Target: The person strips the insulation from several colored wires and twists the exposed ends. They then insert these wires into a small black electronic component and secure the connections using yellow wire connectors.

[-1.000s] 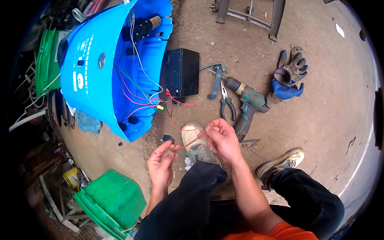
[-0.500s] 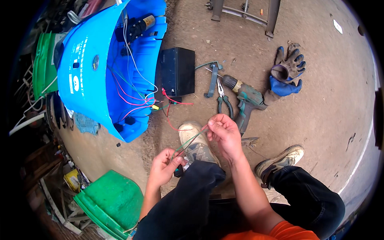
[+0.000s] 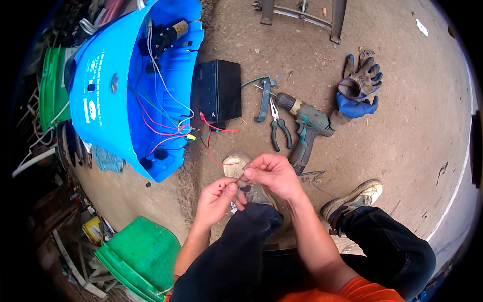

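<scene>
My left hand and my right hand are close together above my shoe, both closed in a pinch. Between their fingertips they hold thin electrical wires, one of them green; the ends are mostly hidden by the fingers. Ahead to the left, a blue plastic housing lies with its open side facing right. Inside it sit a small black motor-like unit and loose grey, pink and green wires. Beside the housing stands a black box-shaped battery, with red wires near its base.
Right of the battery lie needle-nose pliers, a flat dark bar and a cordless drill. Work gloves rest further right. A metal stand is at the far side. A green plastic bin stands at lower left by scrap.
My hands have come together: the right moved left and slightly down, the left moved right and up. The stretch of wire between them is now much shorter.
</scene>
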Available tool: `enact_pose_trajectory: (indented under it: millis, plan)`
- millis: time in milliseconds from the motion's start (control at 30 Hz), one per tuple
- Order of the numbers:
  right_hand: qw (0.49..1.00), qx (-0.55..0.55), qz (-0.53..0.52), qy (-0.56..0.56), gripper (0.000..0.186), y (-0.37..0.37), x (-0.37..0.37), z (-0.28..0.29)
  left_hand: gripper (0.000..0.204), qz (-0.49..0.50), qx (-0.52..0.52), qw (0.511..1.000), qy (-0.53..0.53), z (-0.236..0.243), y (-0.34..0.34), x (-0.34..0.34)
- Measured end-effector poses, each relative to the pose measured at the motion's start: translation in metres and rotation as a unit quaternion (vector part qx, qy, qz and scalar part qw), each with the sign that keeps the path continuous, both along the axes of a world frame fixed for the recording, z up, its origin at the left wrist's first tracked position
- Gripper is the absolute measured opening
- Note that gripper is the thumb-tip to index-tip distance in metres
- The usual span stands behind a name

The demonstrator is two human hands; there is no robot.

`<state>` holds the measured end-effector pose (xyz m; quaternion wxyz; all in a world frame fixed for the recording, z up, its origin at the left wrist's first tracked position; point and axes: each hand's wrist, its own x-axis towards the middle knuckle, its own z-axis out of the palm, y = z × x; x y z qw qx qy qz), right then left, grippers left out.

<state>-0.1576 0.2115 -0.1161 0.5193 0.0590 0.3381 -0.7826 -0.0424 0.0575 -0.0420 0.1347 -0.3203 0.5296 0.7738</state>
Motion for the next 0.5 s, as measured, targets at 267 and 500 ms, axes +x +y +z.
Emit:
enact_pose_trajectory:
  millis: [267, 500]
  plan:
    - [0.991, 0.109, 0.068, 0.019, 0.004, 0.001, -0.002, -0.002, 0.021, 0.169, -0.103, 0.975, -0.100, -0.013, 0.008, 0.011]
    - [0.848, 0.345, 0.249, 0.317, 0.017, -0.001, -0.007, -0.008, 0.014, 0.185, -0.017, 0.982, 0.001, -0.001, -0.004, 0.023]
